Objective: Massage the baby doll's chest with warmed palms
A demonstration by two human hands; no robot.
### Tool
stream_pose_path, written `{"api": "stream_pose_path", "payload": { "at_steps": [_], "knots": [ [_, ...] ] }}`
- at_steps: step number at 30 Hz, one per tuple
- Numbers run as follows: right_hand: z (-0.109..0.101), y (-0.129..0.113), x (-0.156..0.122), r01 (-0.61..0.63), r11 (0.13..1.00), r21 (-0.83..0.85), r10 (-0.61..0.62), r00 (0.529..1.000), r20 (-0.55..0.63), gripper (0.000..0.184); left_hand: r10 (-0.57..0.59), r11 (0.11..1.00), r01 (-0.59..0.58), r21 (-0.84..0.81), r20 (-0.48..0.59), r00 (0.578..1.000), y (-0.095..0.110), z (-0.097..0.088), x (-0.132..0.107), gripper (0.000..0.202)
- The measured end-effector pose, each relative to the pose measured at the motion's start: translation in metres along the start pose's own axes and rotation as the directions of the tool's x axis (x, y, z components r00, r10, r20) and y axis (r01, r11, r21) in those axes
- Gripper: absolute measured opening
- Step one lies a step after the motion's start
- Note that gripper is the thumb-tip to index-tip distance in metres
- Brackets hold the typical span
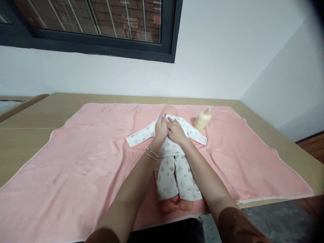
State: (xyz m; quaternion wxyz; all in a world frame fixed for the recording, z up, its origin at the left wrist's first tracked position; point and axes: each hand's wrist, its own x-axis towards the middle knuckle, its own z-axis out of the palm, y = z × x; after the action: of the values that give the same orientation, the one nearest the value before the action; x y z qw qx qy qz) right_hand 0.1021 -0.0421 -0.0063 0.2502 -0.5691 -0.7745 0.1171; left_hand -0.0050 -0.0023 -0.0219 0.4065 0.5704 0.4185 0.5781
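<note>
A baby doll (169, 145) in a white printed top and trousers lies stretched out, its head (169, 110) at the far end and its bare feet toward me. Both its sleeves are spread to the sides. My left hand (161, 129), with thin bangles on the wrist, rests edge-on over the doll's upper body, fingers stretched out. Beside it, my right hand (176, 130) lies on the doll's top with its fingers extended and slightly apart, touching or nearly touching the left. Neither hand shows anything in it. My hands cover part of the doll's upper body.
Under the doll a pink blanket (88, 152) with a pale edge covers much of the wooden table (22, 141). A cream-coloured pump bottle (203, 119) leans or lies near the doll's right-hand sleeve. Behind stands a white wall (210, 50) with a dark-framed window (167, 50).
</note>
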Motion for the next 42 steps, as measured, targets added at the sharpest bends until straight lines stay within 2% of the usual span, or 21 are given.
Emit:
{"api": "stream_pose_path", "payload": {
  "at_steps": [3,6,9,11,13,16,18,19,22,24,27,29,31,33,36,38,42],
  "knots": [
    [-0.003,0.016,0.001,-0.057,0.998,0.005,0.057,0.998,-0.009,0.051,0.040,0.999,-0.040,0.004,0.053,0.998,-0.020,0.000,-0.002,0.070],
    [-0.002,0.021,0.001,-0.237,0.971,-0.031,0.234,0.970,-0.069,0.057,0.078,0.996,-0.076,-0.038,0.056,0.995,-0.031,0.000,-0.002,0.078],
    [0.002,0.008,-0.001,-0.424,0.891,-0.164,0.405,0.904,-0.139,0.064,0.081,0.996,-0.081,-0.023,0.031,0.996,-0.032,0.001,-0.003,0.081],
    [0.003,-0.006,-0.003,-0.469,0.846,-0.255,0.446,0.883,-0.145,0.067,0.087,0.996,-0.087,-0.013,0.019,0.996,-0.033,0.001,-0.003,0.079],
    [0.003,-0.017,-0.005,-0.401,0.859,-0.317,0.402,0.913,-0.068,0.069,0.093,0.995,-0.092,-0.036,0.006,0.996,-0.035,0.002,-0.003,0.078],
    [0.000,-0.020,-0.006,-0.152,0.935,-0.320,0.196,0.974,0.110,0.067,0.075,0.992,-0.077,-0.098,-0.021,0.997,-0.039,0.002,0.000,0.078],
    [-0.002,-0.013,-0.004,-0.047,0.958,-0.283,0.094,0.984,0.154,0.064,0.053,0.992,-0.056,-0.112,-0.031,0.998,-0.041,0.002,0.002,0.077],
    [-0.002,-0.008,-0.003,-0.035,0.964,-0.263,0.076,0.986,0.148,0.063,0.045,0.993,-0.048,-0.111,-0.034,0.998,-0.042,0.002,0.002,0.077],
    [-0.003,0.005,0.001,-0.075,0.977,-0.198,0.096,0.991,0.095,0.060,0.055,0.992,-0.058,-0.109,-0.029,0.998,-0.041,0.003,0.002,0.079],
    [-0.003,0.008,0.002,-0.150,0.972,-0.179,0.161,0.986,0.051,0.062,0.075,0.991,-0.077,-0.109,-0.020,0.997,-0.039,0.003,0.000,0.079],
    [0.000,-0.003,-0.001,-0.284,0.932,-0.224,0.290,0.957,-0.006,0.067,0.063,0.995,-0.063,-0.078,-0.006,0.998,-0.036,0.002,-0.002,0.069],
    [0.003,-0.017,-0.006,-0.316,0.904,-0.287,0.331,0.944,0.003,0.070,0.037,0.998,-0.037,-0.048,0.009,0.999,-0.034,-0.001,-0.001,0.057],
    [0.006,-0.031,-0.011,-0.269,0.900,-0.343,0.307,0.950,0.060,0.070,0.007,0.999,-0.006,-0.046,0.020,1.000,-0.034,-0.004,0.001,0.048],
    [0.007,-0.038,-0.014,-0.177,0.916,-0.361,0.233,0.965,0.118,0.071,-0.030,0.998,0.030,-0.056,0.010,1.000,-0.034,-0.007,0.004,0.044],
    [0.006,-0.033,-0.012,-0.100,0.946,-0.309,0.144,0.982,0.124,0.069,-0.047,0.999,0.047,-0.013,0.010,0.999,-0.033,-0.011,0.007,0.039],
    [0.003,-0.021,-0.007,-0.096,0.966,-0.241,0.121,0.989,0.091,0.066,-0.010,0.998,0.007,0.065,0.049,0.999,-0.030,-0.011,0.006,0.037],
    [0.001,0.008,0.001,-0.096,0.990,-0.106,0.097,0.995,-0.001,0.058,0.121,0.946,-0.173,0.275,0.196,0.973,-0.023,-0.008,0.001,0.039]
  ]
}}
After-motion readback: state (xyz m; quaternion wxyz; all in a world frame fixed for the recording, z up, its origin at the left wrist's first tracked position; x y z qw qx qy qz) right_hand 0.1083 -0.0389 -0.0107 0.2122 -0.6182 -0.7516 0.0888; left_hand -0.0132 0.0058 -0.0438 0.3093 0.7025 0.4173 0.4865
